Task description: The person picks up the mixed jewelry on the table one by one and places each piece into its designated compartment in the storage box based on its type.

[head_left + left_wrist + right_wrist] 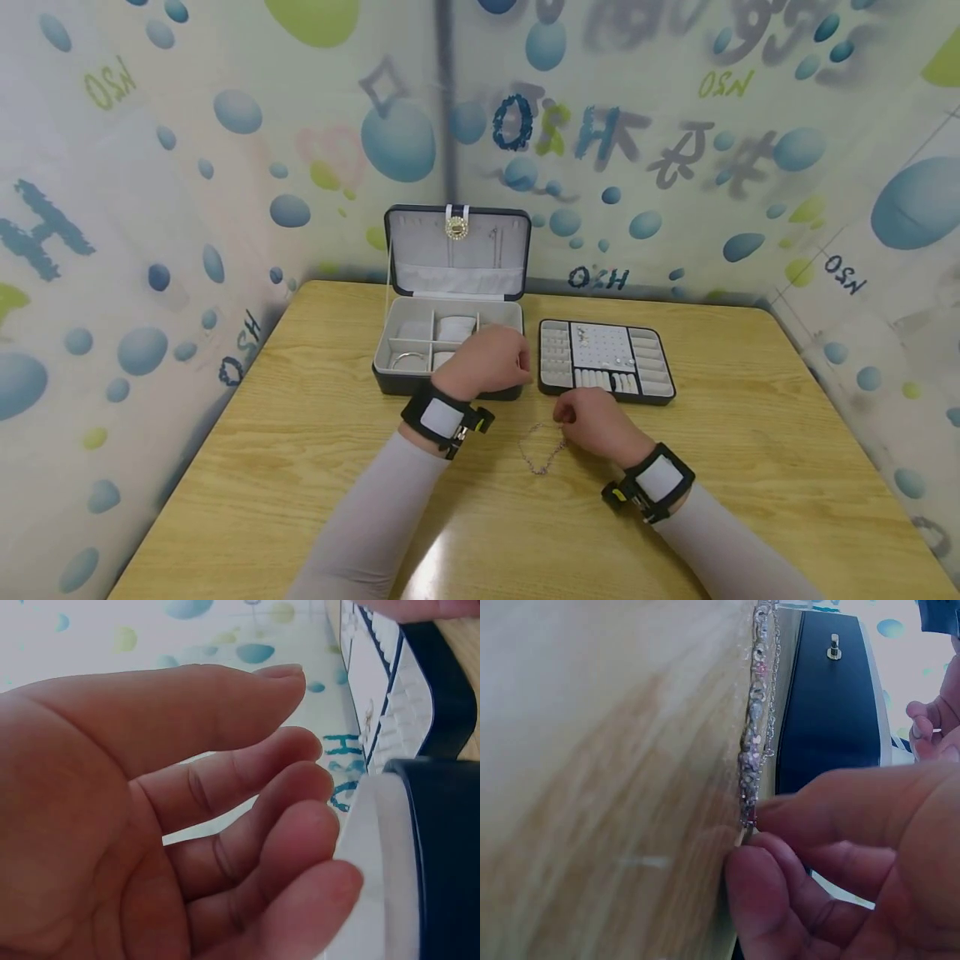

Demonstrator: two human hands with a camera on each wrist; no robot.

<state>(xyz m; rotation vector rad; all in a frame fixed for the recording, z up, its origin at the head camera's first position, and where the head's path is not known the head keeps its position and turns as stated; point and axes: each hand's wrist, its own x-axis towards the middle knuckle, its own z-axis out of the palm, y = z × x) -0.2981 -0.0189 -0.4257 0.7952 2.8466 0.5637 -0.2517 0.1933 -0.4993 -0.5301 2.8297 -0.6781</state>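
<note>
A thin silvery necklace or bracelet with pinkish stones (540, 468) lies in a loop on the table. The right hand (600, 427) pinches its right end between thumb and fingers; in the right wrist view the chain (750, 757) runs up from the fingertips of that hand (810, 862). Over the front right part of the open jewelry box (408, 385) hangs the left hand (491, 362). Its fingers bend loosely and hold nothing in the left wrist view (225, 802). The left hand hides some of the box's compartments.
Right of the box stands a dark-edged tray (647, 398) with earrings and ring rolls. The box's raised lid (457, 283) holds hanging chains. A bangle (408, 357) lies in the front left compartment, and a white cushion (455, 328) behind. Patterned walls (322, 242) surround the table (300, 467).
</note>
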